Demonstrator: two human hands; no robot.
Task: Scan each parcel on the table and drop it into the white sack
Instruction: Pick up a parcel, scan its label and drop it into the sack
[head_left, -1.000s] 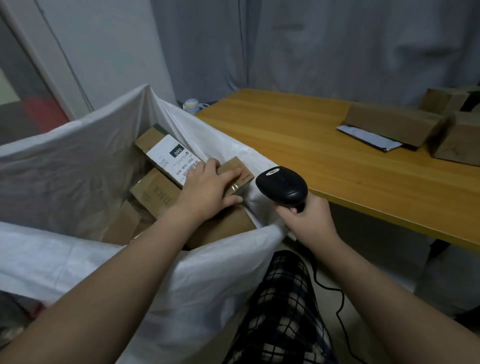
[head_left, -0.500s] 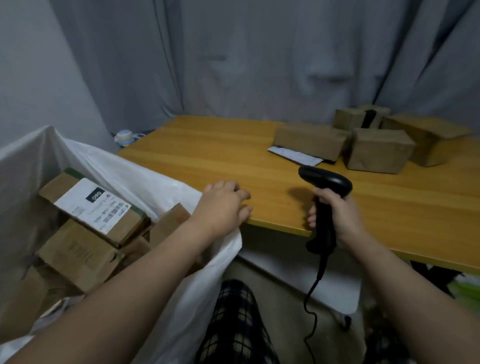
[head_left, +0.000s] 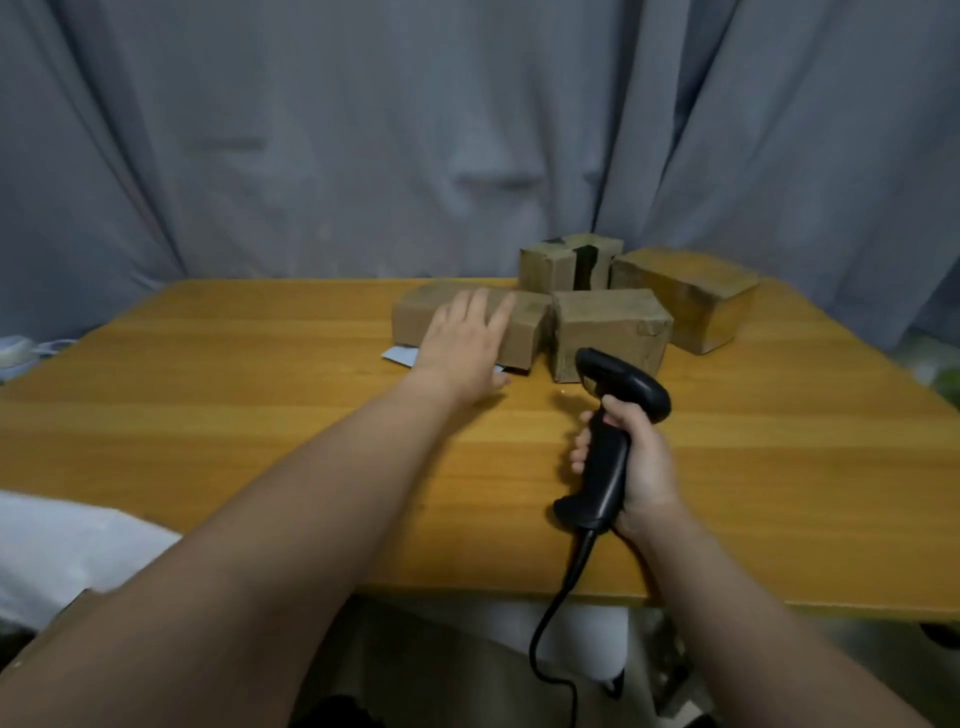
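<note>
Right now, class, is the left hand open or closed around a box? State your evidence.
Open: on the left hand the fingers lie straight, spread over the long box, none curled round it. Contact cannot be told.

A grey curtain (head_left: 363, 156) hangs in deep vertical folds across the whole back of the room, dropping behind the far edge of a wooden table (head_left: 234, 415). Its honey-coloured top has grain running left to right, and the light is soft and dim. Below its near edge lies dull floor (head_left: 441, 670) in shadow and blurred.
</note>
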